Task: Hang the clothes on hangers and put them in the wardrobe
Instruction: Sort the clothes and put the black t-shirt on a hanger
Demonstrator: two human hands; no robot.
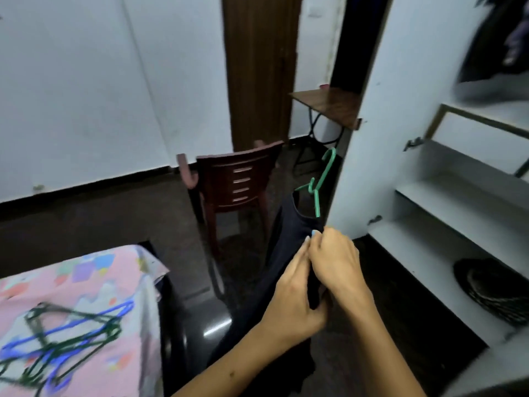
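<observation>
A dark navy garment (289, 233) hangs on a green hanger (317, 190), whose hook sticks up toward the open wardrobe door (380, 116). My left hand (294, 296) and my right hand (335, 262) meet at the garment's near shoulder, both pinching the dark cloth. The lower part of the garment drops out of sight behind my forearms. The white wardrobe (458, 202) stands open on the right, with dark clothes (495, 38) hanging in its upper part.
Several blue and dark green hangers (65, 336) lie on the pink patterned bed (86, 270) at lower left. A dark red plastic chair (234, 181) stands ahead, a small brown table (329, 107) behind it. A dark basket (495, 290) sits on a low wardrobe shelf.
</observation>
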